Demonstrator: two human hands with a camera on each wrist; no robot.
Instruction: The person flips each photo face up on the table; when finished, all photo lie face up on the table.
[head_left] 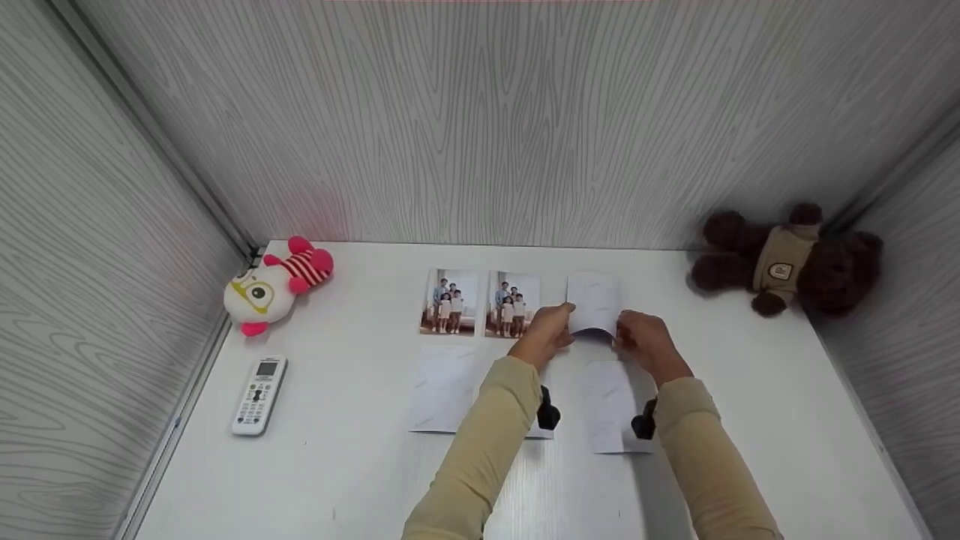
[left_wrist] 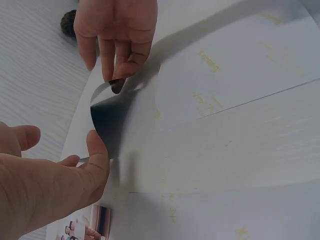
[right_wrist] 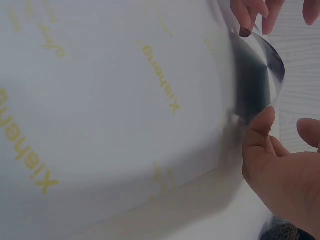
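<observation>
In the head view, a white-backed photo print (head_left: 594,294) lies face down in the back row, its near edge bowed upward. My left hand (head_left: 545,335) pinches its left near corner, and my right hand (head_left: 651,343) pinches the opposite corner. The wrist views show the glossy dark underside of the bent print (left_wrist: 114,120) between the two hands. To its left, two family photos (head_left: 450,301) lie face up side by side. White sheets (head_left: 442,386) rest in front of them, partly hidden by my left forearm. Another white sheet (head_left: 615,401) lies nearer to me, between the forearms.
A white remote control (head_left: 259,396) lies at the left of the white table (head_left: 352,480). Behind it is a pink-and-white plush toy (head_left: 279,286). A brown teddy bear (head_left: 787,259) lies at the back right. Wood-grain panels (head_left: 487,127) enclose the back and sides.
</observation>
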